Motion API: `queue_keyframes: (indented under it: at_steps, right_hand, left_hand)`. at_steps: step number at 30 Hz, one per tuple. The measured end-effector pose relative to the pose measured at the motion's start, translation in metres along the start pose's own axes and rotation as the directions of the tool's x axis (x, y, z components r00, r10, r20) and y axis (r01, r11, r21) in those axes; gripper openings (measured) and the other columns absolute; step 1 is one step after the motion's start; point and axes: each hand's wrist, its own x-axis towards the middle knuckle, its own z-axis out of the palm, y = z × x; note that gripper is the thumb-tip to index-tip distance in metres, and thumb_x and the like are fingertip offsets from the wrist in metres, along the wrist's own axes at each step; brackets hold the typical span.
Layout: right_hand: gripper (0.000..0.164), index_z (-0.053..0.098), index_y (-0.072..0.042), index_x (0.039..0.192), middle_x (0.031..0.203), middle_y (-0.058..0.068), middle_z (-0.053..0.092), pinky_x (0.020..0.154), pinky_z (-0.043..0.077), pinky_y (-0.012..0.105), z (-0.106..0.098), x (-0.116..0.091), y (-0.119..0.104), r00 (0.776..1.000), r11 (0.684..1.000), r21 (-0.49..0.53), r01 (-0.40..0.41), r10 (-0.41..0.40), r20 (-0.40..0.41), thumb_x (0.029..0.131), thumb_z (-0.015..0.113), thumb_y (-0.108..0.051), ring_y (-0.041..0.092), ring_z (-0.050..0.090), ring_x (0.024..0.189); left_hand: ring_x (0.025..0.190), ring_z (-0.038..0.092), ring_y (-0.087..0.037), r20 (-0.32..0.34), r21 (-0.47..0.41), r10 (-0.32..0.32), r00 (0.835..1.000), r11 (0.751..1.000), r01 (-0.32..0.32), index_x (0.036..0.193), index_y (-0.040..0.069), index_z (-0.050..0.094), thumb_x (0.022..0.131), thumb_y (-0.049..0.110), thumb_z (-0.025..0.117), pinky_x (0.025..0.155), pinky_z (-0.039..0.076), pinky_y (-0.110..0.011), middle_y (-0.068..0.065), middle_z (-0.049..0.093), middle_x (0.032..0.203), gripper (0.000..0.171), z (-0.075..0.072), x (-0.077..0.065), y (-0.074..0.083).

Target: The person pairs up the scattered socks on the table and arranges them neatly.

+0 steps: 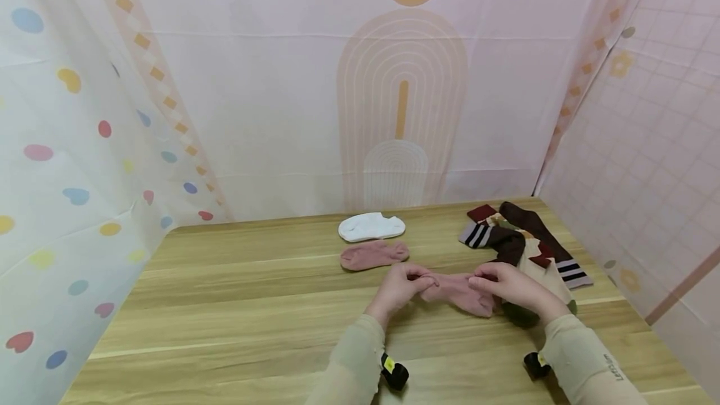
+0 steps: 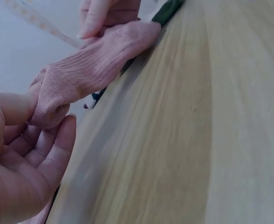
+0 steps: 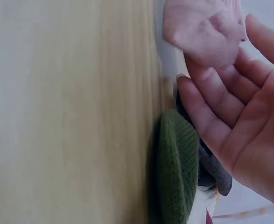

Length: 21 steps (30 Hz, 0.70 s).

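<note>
A pink ribbed sock (image 1: 458,292) is held just above the table between two hands. My left hand (image 1: 400,289) pinches one end of it between thumb and fingers, as the left wrist view shows at the bunched fabric (image 2: 55,100). At the other end, my right hand (image 1: 514,289) holds the upper edge by thumb and forefinger, its other fingers loosely bent below the fabric (image 3: 207,32). A second pink sock (image 1: 374,255) lies flat beyond the left hand, with a white sock (image 1: 371,227) behind it.
To the right lies a loose pile of socks: a brown one with striped cuff (image 1: 540,230) and a patterned one (image 1: 542,270) with a green end (image 3: 176,168). The wooden table (image 1: 225,305) meets printed cloth walls (image 1: 270,111) at the back and sides.
</note>
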Motion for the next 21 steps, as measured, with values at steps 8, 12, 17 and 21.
queue_keyframes:
  at_steps: [8,12,17,21]
  right_hand:
    - [0.038,0.063,-0.007,0.11,0.095,-0.001,0.063,0.066,0.049,0.026,-0.002,-0.003,-0.003,0.998,0.998,-0.04,-0.043,0.041,-0.048,0.09,0.058,-0.039,0.012,0.058,0.08]
    - [0.038,0.063,-0.004,0.108,0.09,-0.001,0.064,0.062,0.049,0.027,-0.002,-0.003,-0.006,0.994,0.996,-0.043,-0.083,0.079,-0.078,0.088,0.062,-0.035,0.014,0.059,0.078]
    - [0.032,0.064,-0.002,0.103,0.082,-0.001,0.063,0.056,0.049,0.027,-0.001,-0.001,-0.007,0.995,0.995,-0.048,-0.087,0.084,-0.043,0.087,0.065,-0.03,0.014,0.059,0.068]
    - [0.025,0.065,-0.008,0.091,0.075,-0.005,0.06,0.055,0.046,0.026,0.001,0.001,-0.008,0.998,0.993,-0.099,-0.059,0.059,-0.012,0.085,0.066,-0.032,0.009,0.053,0.062]
  left_hand:
    - [0.071,0.054,-0.005,-0.036,0.041,0.041,0.999,0.998,-0.039,0.084,-0.001,0.073,0.084,0.004,0.066,0.059,0.043,-0.017,-0.009,0.069,0.086,0.008,-0.006,0.01,-0.027]
    - [0.068,0.053,-0.004,-0.063,0.05,0.036,0.997,0.998,-0.032,0.083,0.001,0.073,0.083,0.006,0.067,0.058,0.043,-0.018,-0.006,0.069,0.083,0.007,-0.009,0.012,-0.035]
    - [0.067,0.051,-0.005,-0.087,0.049,-0.004,0.996,0.999,0.009,0.083,-0.001,0.073,0.083,0.004,0.067,0.057,0.041,-0.017,-0.01,0.069,0.083,0.008,-0.01,0.009,-0.032]
    - [0.069,0.052,-0.01,-0.095,0.032,0.002,0.995,0.999,0.001,0.083,-0.008,0.07,0.083,-0.002,0.065,0.057,0.04,-0.017,-0.018,0.067,0.084,0.008,-0.01,0.001,-0.015]
